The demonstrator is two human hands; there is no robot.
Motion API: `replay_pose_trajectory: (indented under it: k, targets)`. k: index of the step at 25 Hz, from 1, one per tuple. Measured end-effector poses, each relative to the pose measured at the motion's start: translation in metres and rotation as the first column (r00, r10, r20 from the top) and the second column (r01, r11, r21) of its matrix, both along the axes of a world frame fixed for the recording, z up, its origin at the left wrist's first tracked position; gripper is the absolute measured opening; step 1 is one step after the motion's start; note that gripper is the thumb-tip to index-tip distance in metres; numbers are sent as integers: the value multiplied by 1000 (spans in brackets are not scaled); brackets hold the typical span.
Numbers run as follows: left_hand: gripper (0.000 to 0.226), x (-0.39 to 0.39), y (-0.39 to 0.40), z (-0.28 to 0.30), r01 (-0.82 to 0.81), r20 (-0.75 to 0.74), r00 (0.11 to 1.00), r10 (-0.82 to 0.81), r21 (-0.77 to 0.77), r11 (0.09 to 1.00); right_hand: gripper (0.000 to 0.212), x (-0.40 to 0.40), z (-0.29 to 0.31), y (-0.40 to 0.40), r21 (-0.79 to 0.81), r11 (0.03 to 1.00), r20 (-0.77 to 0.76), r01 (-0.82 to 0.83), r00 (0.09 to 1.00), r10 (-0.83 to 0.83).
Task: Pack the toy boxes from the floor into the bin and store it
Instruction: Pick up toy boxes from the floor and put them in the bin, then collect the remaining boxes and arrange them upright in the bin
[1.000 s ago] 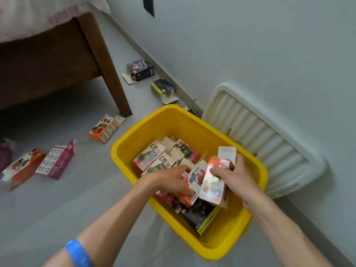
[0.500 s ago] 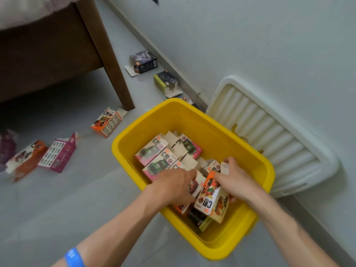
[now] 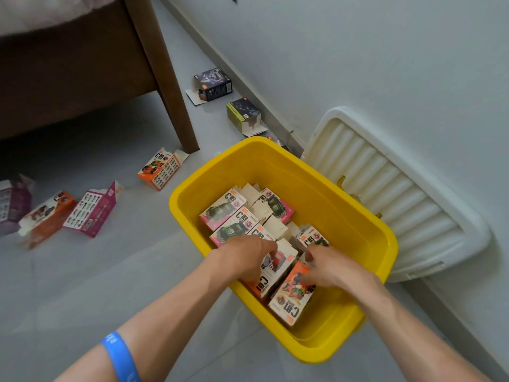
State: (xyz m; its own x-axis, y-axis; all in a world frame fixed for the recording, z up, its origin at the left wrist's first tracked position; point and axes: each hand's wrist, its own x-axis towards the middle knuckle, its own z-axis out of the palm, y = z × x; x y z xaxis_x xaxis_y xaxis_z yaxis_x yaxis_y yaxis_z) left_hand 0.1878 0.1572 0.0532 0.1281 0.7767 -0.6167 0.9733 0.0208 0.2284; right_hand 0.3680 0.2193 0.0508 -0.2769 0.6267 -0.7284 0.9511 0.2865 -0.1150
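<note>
Toy boxes: light thin card, crushable, loose flaps; gripping by long edges looking best. L hand (image 3: 248, 257) curling on white-orange box (image 3: 271, 274), R hand (image 3: 327, 268) pinching orange box (image 3: 292, 299) inside yellow bin (image 3: 366, 216)

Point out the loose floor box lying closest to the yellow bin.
The orange box by the bed leg; the magenta box and the dark boxes near the wall lie farther from the bin.

Toy boxes (image 3: 232, 215) in bin (image 3: 366, 221)
</note>
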Motion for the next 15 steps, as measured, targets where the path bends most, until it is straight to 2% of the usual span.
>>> replay_pose_trajectory:
  k: [2, 4, 6, 7, 9, 11, 13, 15]
  targets:
    - [32, 0, -1, 3, -36, 57, 998, 30, 97, 995, 36, -7, 10, -1, 118, 988, 23, -103, 995, 101]
    - [13, -10, 0, 13, -106, 98, 992, 82, 279, 954, 19, -26, 25, 1, 348, 926, -44, -147, 984, 172]
    - [18, -41, 2, 23, -97, 7, 994, 107, 489, 867, 20, -54, 43, 3, 492, 860, -171, -131, 955, 244]
    - [22, -63, 1, 28, -71, -46, 993, 113, 531, 844, 24, -70, 50, 3, 519, 845, -235, -133, 928, 290]
    - [26, -106, -7, 37, -61, -87, 989, 116, 474, 879, 29, -107, 61, 4, 530, 835, -333, -149, 869, 367]
    - [24, -128, -15, 46, -155, 63, 988, 142, 336, 929, 29, -137, 64, 5, 511, 848, -395, -143, 837, 379]
    - [20, -138, -24, 57, -289, 293, 931, 216, 237, 927, 27, -164, 65, 5, 509, 851, -413, -129, 831, 373]
    - [17, -150, -34, 60, -293, 339, 921, 191, 285, 913, 24, -188, 67, 3, 558, 824, -437, -98, 809, 393]
